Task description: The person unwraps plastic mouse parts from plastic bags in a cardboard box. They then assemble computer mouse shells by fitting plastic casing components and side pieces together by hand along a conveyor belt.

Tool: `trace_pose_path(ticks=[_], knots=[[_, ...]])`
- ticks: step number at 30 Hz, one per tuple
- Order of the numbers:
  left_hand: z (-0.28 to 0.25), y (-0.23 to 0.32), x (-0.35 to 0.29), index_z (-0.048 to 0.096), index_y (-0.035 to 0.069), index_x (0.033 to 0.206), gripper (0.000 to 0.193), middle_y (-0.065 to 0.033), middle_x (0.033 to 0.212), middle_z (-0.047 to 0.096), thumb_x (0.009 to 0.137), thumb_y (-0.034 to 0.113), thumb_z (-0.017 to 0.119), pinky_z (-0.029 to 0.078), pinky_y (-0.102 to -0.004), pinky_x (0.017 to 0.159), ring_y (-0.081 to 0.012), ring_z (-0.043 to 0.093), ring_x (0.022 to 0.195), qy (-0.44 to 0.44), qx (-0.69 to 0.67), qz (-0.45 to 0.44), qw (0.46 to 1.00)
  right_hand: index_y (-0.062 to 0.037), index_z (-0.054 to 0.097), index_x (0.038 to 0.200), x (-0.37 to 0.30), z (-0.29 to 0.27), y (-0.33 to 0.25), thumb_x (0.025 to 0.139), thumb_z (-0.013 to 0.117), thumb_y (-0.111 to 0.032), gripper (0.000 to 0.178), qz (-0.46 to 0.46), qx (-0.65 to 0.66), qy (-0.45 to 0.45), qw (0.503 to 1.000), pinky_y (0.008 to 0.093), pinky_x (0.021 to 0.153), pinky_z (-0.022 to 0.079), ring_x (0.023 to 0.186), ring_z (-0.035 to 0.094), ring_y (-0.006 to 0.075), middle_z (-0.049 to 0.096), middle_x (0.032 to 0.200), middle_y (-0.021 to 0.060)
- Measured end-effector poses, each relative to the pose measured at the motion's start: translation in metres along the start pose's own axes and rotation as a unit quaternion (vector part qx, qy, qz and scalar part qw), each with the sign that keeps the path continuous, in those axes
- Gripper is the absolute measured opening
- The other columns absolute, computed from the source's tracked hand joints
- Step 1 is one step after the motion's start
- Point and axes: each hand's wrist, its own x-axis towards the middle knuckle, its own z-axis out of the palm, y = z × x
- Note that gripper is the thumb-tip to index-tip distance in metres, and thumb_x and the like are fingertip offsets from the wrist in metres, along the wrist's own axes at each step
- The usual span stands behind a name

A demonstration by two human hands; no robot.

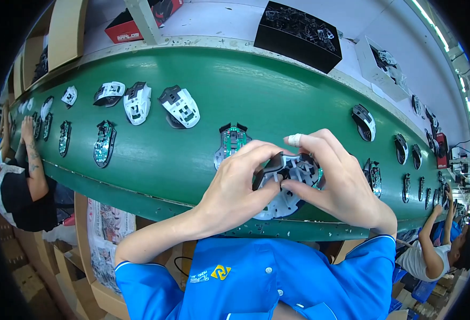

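Close in front of me, my left hand (240,184) and my right hand (339,176) both grip a computer mouse's upper shell (278,207), black and white, with its hollow inner side partly facing me. The thumbs of both hands press into it from my side, and the fingers curl over its far edge. A white wrap (294,140) circles one finger of my right hand. Just beyond my left fingers, a mouse base with a green circuit board (232,140) lies on the green belt. My hands hide part of the shell.
The green conveyor belt (256,80) carries white-and-black mouse shells (180,108) and bases with boards (104,144). A black box of parts (298,36) and a white box (381,66) stand on the far ledge. Co-workers sit at left (24,186) and right (432,250).
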Motion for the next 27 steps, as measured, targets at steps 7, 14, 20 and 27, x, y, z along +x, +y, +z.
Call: trace_pose_path(ticks=[7,14,20,27], knots=[[-0.009,0.004,0.001,0.057,-0.003,0.106,0.027,-0.0092,0.1,0.054,0.079,-0.003,0.059,0.048,-0.0264,0.076,-0.0144,0.056,0.091,0.01,0.013,-0.041,0.999,-0.0066,0.043,0.128,0.004,0.01,0.0,0.064,0.079,-0.006,0.073,0.001,0.029,0.052,0.998,0.0282,0.06,0.051,0.083,0.056,0.0223,0.052,0.104,0.0116],[-0.005,-0.001,0.004,0.06,-0.001,0.104,0.025,-0.0089,0.095,0.055,0.079,0.002,0.059,0.045,-0.0258,0.06,-0.0139,0.056,0.077,0.07,-0.038,-0.057,0.995,-0.0048,0.012,0.146,-0.009,0.047,0.004,0.072,0.065,0.0,0.091,0.086,0.146,0.092,0.981,0.0259,0.066,0.051,0.094,0.059,0.02,0.054,0.114,0.0148],[-0.004,0.0,0.008,0.06,-0.001,0.105,0.026,-0.0093,0.096,0.055,0.078,0.0,0.059,0.045,-0.0255,0.056,-0.0155,0.056,0.076,0.098,-0.023,-0.006,0.995,-0.0035,0.008,0.145,-0.006,0.063,0.005,0.073,0.06,0.004,0.09,0.064,0.126,0.176,0.974,0.0304,0.081,0.05,0.096,0.06,0.0195,0.056,0.109,0.0143],[-0.009,0.001,0.009,0.056,-0.005,0.105,0.024,-0.0079,0.105,0.051,0.082,-0.003,0.059,0.047,-0.0231,0.071,-0.0108,0.055,0.088,0.062,0.008,-0.01,0.998,-0.0033,0.013,0.144,-0.004,0.062,0.004,0.077,0.059,0.008,0.083,0.095,0.238,0.153,0.954,0.0307,0.093,0.043,0.111,0.05,0.0188,0.04,0.129,0.0137]])
